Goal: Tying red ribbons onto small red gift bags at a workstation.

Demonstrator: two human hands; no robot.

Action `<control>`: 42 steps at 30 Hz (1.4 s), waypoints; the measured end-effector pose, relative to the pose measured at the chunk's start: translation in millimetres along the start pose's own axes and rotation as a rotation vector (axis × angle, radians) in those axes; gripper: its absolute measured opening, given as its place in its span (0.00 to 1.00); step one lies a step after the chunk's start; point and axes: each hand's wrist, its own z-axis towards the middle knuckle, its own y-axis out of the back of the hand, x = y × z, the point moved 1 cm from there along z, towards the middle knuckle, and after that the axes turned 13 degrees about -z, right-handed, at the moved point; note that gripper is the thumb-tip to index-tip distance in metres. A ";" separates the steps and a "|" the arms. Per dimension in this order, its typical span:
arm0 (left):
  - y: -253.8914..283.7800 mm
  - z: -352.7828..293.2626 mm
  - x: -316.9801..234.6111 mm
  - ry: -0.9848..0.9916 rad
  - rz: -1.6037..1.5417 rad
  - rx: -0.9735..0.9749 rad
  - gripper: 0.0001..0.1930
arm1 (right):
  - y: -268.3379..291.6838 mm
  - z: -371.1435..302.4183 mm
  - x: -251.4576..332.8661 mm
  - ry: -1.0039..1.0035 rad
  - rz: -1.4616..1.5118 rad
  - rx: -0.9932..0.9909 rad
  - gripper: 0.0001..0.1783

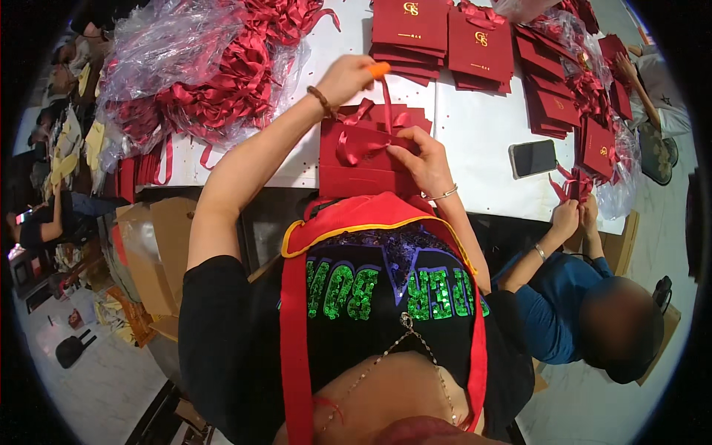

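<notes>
Near the table's front edge, a dark red paper gift bag (354,178) lies before me, with a loose bow of red satin ribbon (356,150) on it. My left hand (354,79) is raised beyond the bag, fingers closed, pulling one ribbon end (386,104) up taut. A bright orange piece (378,70) shows at its fingertips; whether it is worn or held I cannot tell. My right hand (421,157) pinches the ribbon beside the bow at the bag's upper right part. More red bags lie partly hidden beneath.
Stacked red bags (409,30) stand at the back, others (545,81) to the right. A heap of red ribbons (222,96) in clear plastic fills the back left. A phone (532,158) lies on the white table (475,126). At right, a co-worker's hands (575,219) handle ribbon.
</notes>
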 end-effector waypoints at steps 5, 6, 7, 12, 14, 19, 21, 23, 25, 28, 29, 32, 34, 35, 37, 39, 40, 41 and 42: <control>9.0 -6.8 -12.6 0.091 -0.216 0.010 0.16 | -2.5 0.7 -9.1 0.000 0.025 -0.026 0.11; 14.1 -7.4 -11.7 0.102 -0.266 -0.039 0.15 | -3.5 0.2 -11.6 -0.030 0.064 -0.020 0.11; 19.3 -10.3 -10.7 0.110 -0.305 -0.064 0.15 | -4.3 -0.2 -12.4 -0.031 0.065 -0.019 0.11; 36.5 -27.3 2.9 0.126 0.116 -0.077 0.13 | -5.6 0.6 -9.0 0.001 0.040 -0.043 0.11; 38.7 -25.4 21.4 0.109 0.120 -0.008 0.14 | -5.2 1.6 -6.6 0.017 0.046 -0.032 0.11; 36.2 -26.9 22.6 0.312 0.033 0.160 0.20 | 0.4 -2.0 -5.7 0.043 -0.005 0.007 0.09; 34.4 -34.9 10.2 0.321 0.047 0.212 0.18 | 2.7 -7.6 -5.2 0.068 0.031 0.005 0.08; 38.4 -41.5 8.4 0.294 0.039 0.317 0.16 | 5.0 -10.4 -3.6 0.051 0.045 -0.006 0.08; 44.2 -48.3 7.8 0.276 -0.006 0.337 0.15 | 7.0 -12.0 -0.6 0.033 0.060 -0.019 0.07; 48.0 -53.3 8.2 0.164 -0.114 0.258 0.11 | 3.0 -7.4 0.2 -0.053 0.053 0.014 0.09; 46.9 -54.8 1.7 0.126 -0.119 0.197 0.10 | 1.3 -4.7 2.9 0.114 -0.141 -0.137 0.10; 41.4 -50.2 -10.1 0.016 -0.214 0.091 0.11 | -1.6 -3.0 5.4 0.281 -0.341 -0.254 0.12; 31.0 -45.9 -18.6 0.087 -0.450 0.099 0.11 | -7.1 -2.9 7.5 0.243 -0.122 -0.142 0.11; 25.9 -43.0 -22.4 0.135 -0.513 0.114 0.11 | -10.1 -5.8 10.4 0.135 -0.052 -0.068 0.12; 17.9 -39.7 -23.5 0.162 -0.516 0.094 0.09 | -18.8 -10.1 2.3 0.179 -0.058 -0.093 0.14; 18.4 -38.6 -13.5 0.224 -0.535 -0.008 0.09 | -22.1 -11.6 1.5 0.266 -0.116 -0.148 0.15; 20.5 -39.5 -10.0 0.204 -0.520 -0.014 0.09 | -23.8 -11.4 -0.5 0.225 -0.076 -0.101 0.15; 22.5 -39.5 -10.9 0.204 -0.521 -0.010 0.09 | -23.9 -10.7 -0.6 0.179 -0.039 -0.060 0.14; 25.1 -39.7 -13.1 0.190 -0.499 -0.010 0.09 | -20.9 -9.3 1.0 0.177 -0.040 -0.062 0.14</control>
